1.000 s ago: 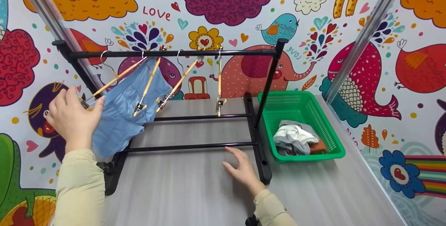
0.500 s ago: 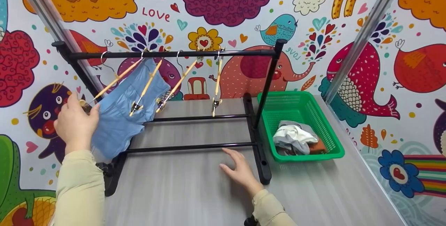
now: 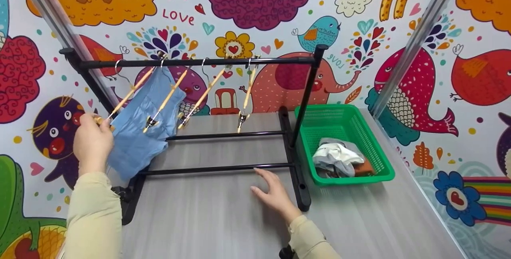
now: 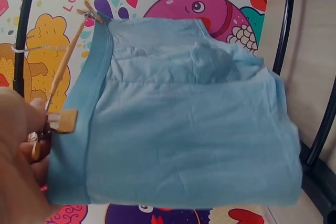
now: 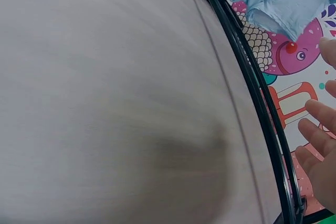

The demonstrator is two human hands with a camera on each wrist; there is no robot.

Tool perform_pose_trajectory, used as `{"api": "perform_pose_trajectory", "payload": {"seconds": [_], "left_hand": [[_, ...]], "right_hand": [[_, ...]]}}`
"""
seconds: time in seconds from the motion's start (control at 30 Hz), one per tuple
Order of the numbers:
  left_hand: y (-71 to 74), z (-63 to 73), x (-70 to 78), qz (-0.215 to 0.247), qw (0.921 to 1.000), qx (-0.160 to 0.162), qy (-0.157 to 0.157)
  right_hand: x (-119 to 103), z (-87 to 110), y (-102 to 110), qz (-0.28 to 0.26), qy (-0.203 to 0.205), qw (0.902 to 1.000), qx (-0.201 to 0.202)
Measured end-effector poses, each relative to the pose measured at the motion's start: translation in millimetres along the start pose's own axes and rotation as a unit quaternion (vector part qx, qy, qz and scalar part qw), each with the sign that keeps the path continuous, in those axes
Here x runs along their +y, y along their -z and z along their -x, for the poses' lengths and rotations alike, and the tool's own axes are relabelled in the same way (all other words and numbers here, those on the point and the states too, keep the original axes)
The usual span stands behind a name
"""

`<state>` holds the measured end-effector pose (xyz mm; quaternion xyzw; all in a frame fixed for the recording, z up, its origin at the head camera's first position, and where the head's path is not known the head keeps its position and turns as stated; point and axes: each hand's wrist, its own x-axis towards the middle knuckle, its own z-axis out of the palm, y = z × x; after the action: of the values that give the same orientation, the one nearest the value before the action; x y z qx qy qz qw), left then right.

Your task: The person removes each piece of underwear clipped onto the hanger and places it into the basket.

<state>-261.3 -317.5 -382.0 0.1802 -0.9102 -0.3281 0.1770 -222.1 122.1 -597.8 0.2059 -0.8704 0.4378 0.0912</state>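
My left hand [image 3: 94,141] grips the near end of a wooden clip hanger [image 3: 131,92], fingers at its wooden clip [image 4: 64,121] in the left wrist view. Light blue shorts [image 3: 139,119] hang from this hanger, their waistband [image 4: 79,156] running along it, with the far corner in a second clip [image 4: 90,13]. The hanger's hook is over the top bar of a black garment rack [image 3: 275,60]. My right hand [image 3: 275,193] hovers with spread fingers near the rack's lower front bar, holding nothing; in the right wrist view its fingers [image 5: 317,135] show at the right edge.
Several other wooden clip hangers, such as one [image 3: 246,95] at the right, hang bare on the same bar. A green basket [image 3: 385,173] with crumpled grey, white and brown cloth [image 3: 339,155] stands right of the rack on the grey table [image 3: 207,211]. A patterned wall stands behind.
My left hand has moved right and slightly down, its fingers closing on the hanger's end. The far end of the shorts has swung left. Neighbouring hangers have turned a little. The right hand barely moved.
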Motion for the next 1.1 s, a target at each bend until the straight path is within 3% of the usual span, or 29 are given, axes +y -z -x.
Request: {"api": "perform_pose_trajectory", "payload": {"seconds": [0.2,0.37,0.57,0.93,1.1], "left_hand": [[-1.6,2.9,3.6,0.038,0.999,-0.006,0.021],[-3.7,5.3,5.2,0.05,0.9984,0.022,0.013],[-4.3,5.7,4.4,0.077,0.9961,0.035,0.022],[-7.5,14.6,1.0,0.121,0.9856,0.118,-0.007],[-9.0,21.9,-2.7,0.131,0.9825,0.133,-0.009]], "right_hand": [[-1.6,-5.1,2.0,-0.007,-0.002,1.0,0.001],[-3.7,-15.2,6.7,-0.005,0.017,0.9998,0.006],[-11.0,-28.9,16.2,-0.004,0.006,1.0,0.002],[-18.2,-45.1,29.8,0.008,0.014,0.9997,0.02],[-15.2,-44.6,32.0,0.009,0.013,0.9996,0.024]]}}
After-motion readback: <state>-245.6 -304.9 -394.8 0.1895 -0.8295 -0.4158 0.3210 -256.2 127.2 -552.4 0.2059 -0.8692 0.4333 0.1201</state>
